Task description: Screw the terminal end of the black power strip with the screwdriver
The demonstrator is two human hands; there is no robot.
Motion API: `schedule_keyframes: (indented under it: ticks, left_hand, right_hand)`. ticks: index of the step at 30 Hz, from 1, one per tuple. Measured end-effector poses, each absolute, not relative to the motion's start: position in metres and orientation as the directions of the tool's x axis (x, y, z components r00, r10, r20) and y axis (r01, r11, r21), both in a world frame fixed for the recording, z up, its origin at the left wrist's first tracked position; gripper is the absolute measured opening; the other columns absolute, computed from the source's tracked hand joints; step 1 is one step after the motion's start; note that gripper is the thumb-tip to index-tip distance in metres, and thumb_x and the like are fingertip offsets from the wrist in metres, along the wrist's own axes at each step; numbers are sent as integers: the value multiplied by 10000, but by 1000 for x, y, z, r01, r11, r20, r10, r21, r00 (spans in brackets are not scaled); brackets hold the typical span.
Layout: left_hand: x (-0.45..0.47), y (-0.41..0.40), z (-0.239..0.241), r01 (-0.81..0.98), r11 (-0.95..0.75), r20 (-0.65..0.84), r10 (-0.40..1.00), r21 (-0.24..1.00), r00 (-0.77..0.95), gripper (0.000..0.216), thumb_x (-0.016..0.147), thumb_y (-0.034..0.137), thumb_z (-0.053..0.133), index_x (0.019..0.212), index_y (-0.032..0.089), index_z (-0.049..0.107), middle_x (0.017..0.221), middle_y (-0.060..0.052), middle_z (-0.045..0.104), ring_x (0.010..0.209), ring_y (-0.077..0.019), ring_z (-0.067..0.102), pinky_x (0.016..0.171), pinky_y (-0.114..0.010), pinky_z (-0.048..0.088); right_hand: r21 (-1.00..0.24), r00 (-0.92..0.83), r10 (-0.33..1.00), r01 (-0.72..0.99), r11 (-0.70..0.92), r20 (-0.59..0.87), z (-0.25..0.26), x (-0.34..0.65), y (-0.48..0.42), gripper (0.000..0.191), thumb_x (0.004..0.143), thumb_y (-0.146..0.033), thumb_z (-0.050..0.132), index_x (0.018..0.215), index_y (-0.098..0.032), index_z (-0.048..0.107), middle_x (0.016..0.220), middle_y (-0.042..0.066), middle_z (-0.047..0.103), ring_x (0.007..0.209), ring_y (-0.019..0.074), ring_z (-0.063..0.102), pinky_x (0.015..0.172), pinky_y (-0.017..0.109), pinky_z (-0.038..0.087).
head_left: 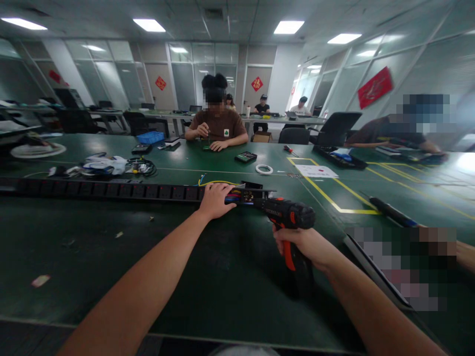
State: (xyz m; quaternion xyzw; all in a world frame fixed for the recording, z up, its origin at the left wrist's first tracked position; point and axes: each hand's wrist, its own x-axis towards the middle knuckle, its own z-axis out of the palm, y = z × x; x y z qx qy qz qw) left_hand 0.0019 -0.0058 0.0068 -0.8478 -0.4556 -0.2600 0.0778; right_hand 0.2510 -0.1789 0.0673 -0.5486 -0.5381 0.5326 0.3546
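A long black power strip with a row of sockets lies across the green table. My left hand grips it near its right end, fingers over the far edge and thumb pointing right. Beside the thumb, the strip's end is open, showing coloured wires inside. My right hand is wrapped round the handle of a black and orange cordless drill. The drill points left, its nose at the strip's open end; whether the tip touches anything is too small to tell. A yellow wire runs behind the strip.
Across the table sits a person handling a small board. Cables and plastic bags, a blue basket and a white ring lie beyond the strip. At right, another person's hand holds a dark pen-like tool.
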Motion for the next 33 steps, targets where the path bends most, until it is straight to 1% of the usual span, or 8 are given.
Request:
schedule_keyframes:
  ticks: [9,16,23,29,33]
  left_hand:
    - [2,-4,5,811,-575,517,728,104,450,632,855,545,738,1410,291,575,1398,-73,630,1307,-328,527,1128,-510,305]
    - [2,-4,5,806,-581,518,726,112,452,634,854,542,739,1411,288,574,1398,-78,627,1309,-333,523,1136,-515,291]
    - [2,-5,6,804,-582,507,733,120,454,638,855,541,732,1420,297,567,1399,-77,623,1308,-335,522,1140,-518,287]
    - [2,-4,5,810,-576,517,730,111,448,642,845,542,746,1404,274,581,1387,-81,635,1304,-327,532,1142,-512,295]
    - [2,-5,6,814,-571,511,734,108,447,639,846,546,743,1407,289,578,1399,-75,631,1309,-328,531,1139,-515,301]
  right_hand:
    - [-960,-137,968,215,-177,-209,68,253,-180,138,735,-291,696,817,-192,645,580,-3,655,557,182,614,568,295,479]
    - [-958,-119,966,203,-204,-230,71,250,-180,172,711,-297,718,825,-190,645,579,-8,649,560,183,617,572,299,491]
    - [-960,-130,967,206,-189,-219,69,252,-179,149,727,-280,702,827,-189,640,585,-12,648,562,180,620,572,296,487]
    - [-960,-111,968,194,-202,-226,69,250,-181,215,706,-312,714,870,-191,645,574,-17,647,555,184,618,564,297,479]
    - [-961,-104,969,192,-201,-224,71,248,-182,222,694,-318,707,867,-190,651,562,-15,650,550,184,617,563,296,474]
